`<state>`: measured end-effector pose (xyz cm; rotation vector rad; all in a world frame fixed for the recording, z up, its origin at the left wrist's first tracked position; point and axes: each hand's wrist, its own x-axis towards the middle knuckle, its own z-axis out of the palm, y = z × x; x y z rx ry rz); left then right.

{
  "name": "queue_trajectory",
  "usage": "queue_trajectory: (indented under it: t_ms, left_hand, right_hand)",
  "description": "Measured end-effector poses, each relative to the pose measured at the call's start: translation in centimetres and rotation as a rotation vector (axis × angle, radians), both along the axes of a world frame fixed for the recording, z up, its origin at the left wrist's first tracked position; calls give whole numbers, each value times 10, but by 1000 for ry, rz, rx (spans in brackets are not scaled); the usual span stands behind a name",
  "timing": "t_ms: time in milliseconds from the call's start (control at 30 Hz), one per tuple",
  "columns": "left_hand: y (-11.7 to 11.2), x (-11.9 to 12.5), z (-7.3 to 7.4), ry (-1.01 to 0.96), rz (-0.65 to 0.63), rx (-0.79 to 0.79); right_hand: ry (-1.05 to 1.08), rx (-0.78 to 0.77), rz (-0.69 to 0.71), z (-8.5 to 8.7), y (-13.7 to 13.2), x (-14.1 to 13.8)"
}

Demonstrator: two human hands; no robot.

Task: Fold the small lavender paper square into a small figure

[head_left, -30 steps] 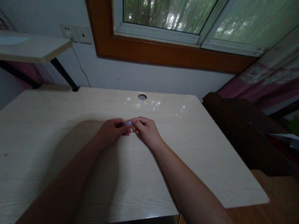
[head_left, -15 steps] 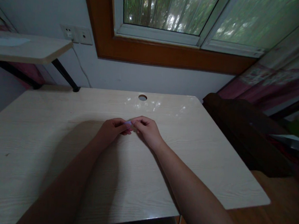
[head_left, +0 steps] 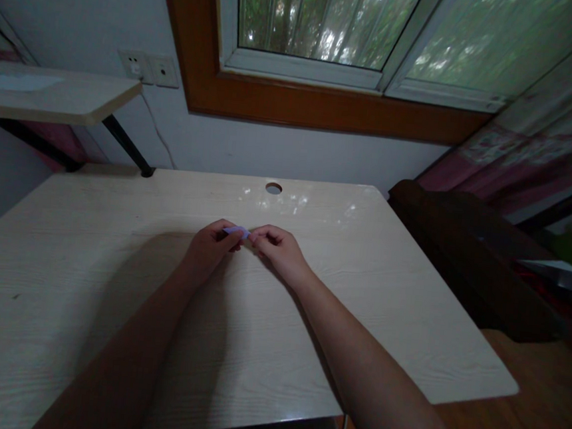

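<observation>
A small piece of purple paper (head_left: 237, 231), seemingly folded, is held between my two hands over the middle of the desk (head_left: 275, 334). My left hand (head_left: 212, 245) pinches it between thumb and fingers from the left, and one pointed end shows above the thumb. From the right, my right hand (head_left: 277, 246) has its thumb and fingertips closed on the paper's other end. The fingertips of both hands almost meet. Parts of the paper are hidden by the fingers, so its full shape is not visible.
A round cable hole (head_left: 273, 188) lies near the desk's back edge. A raised shelf (head_left: 76, 99) on black legs stands at the back left, below wall sockets (head_left: 151, 69). Beyond the desk's right edge is dark brown furniture (head_left: 462, 257). A window (head_left: 322, 24) is ahead.
More of the purple paper now shows above my left thumb. My left fingers have shifted slightly left and up, while my right hand stays nearly in place.
</observation>
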<state>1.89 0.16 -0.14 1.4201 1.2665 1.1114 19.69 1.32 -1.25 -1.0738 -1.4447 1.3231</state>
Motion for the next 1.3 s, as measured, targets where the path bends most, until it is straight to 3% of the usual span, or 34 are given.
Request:
queue_trajectory:
  t_ms: [133,300,433,733,1300]
  left_hand:
    - [0,1,1,-38,-37,12]
    - [4,1,-2,-241,30,39]
    - [5,0,-4,-297,54,36]
    - [2,1,-3,-75,16,16]
    - [0,1,-1,-119,-32,24]
  right_hand:
    - [6,7,9,-3,1,1]
    - [43,-31,22,-3,1,0]
    - [63,-66,26,2,0,-1]
    - [64,-40,54,2,-2,-1]
    - [144,-72,42,2,0,-1]
